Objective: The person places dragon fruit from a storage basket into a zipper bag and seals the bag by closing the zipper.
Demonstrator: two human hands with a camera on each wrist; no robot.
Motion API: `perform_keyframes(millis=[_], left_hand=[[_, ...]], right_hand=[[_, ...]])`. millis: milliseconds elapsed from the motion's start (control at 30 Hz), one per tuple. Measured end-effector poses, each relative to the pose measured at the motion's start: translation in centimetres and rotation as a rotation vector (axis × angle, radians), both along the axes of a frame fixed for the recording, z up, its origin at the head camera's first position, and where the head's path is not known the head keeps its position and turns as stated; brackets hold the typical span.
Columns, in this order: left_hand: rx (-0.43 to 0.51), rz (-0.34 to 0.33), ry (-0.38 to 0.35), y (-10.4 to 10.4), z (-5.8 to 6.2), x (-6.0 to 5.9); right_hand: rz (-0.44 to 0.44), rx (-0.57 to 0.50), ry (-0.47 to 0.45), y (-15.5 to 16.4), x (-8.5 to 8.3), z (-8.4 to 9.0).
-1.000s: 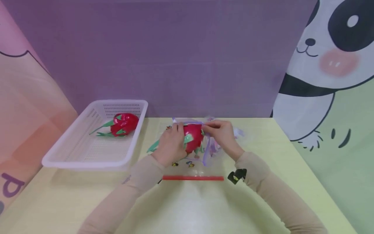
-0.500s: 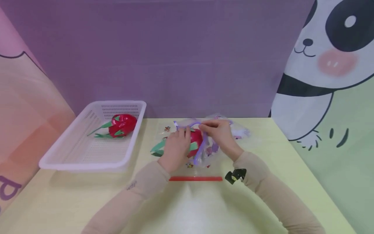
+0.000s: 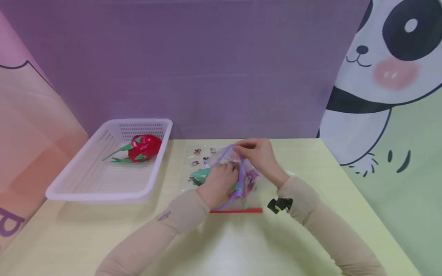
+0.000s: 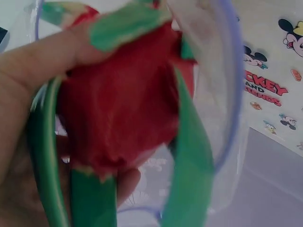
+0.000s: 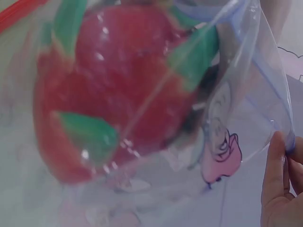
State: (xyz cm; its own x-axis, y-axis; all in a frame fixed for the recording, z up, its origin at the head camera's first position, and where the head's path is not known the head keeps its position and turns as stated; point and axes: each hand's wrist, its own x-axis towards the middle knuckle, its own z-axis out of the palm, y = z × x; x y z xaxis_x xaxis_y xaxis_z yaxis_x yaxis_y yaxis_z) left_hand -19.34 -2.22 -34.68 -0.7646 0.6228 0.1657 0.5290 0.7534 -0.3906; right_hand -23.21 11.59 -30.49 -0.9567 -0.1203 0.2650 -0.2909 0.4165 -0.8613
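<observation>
1. Head view: my left hand (image 3: 221, 181) is pushed into the mouth of the clear zip bag (image 3: 221, 168), its fingers curled round the red dragon fruit (image 3: 238, 180), which is mostly hidden behind the hand. Just beyond it, my right hand (image 3: 257, 155) pinches the bag's purple rim (image 3: 224, 155) and holds it up. The bag lies on the yellow-green surface (image 3: 241, 245), and a red strip (image 3: 238, 210) runs along its edge nearest to me, just below my left hand. Well off to the left of my left hand stands a white basket (image 3: 100, 180) with a second dragon fruit (image 3: 143, 147) in it.

2. Left wrist view: my fingers (image 4: 52, 52) wrap the dragon fruit (image 4: 123, 109) from above and below, pressed against its red skin and green leaves. The bag's purple rim (image 4: 234, 94) circles the fruit, which sits partly through the mouth. Cartoon prints (image 4: 265, 87) show on the bag to the right.

3. Right wrist view: the dragon fruit (image 5: 109, 90) shows blurred through the clear plastic, inside the bag. My fingertips (image 5: 277, 165) at the lower right are pressed together on the bag's edge (image 5: 279, 85).
</observation>
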Motion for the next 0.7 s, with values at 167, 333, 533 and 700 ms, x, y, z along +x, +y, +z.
perform_keyframes(millis=[167,333,533,700], left_hand=[[-0.047,-0.036,-0.006,-0.2,0.2,0.2],[-0.025,-0.108,0.004,-1.0,0.7,0.7],[0.13,-0.213,-0.015,-2.9,1.3,1.6],[0.292,-0.263,-0.039,-5.3,1.6,2.1]], right_hand=[[-0.013,0.016,-0.023,0.4,0.2,0.3],[0.002,-0.005,-0.048,0.4,0.1,0.1],[0.02,-0.009,-0.029,0.3,0.1,0.0],[0.027,-0.011,-0.046,0.4,0.2,0.2]])
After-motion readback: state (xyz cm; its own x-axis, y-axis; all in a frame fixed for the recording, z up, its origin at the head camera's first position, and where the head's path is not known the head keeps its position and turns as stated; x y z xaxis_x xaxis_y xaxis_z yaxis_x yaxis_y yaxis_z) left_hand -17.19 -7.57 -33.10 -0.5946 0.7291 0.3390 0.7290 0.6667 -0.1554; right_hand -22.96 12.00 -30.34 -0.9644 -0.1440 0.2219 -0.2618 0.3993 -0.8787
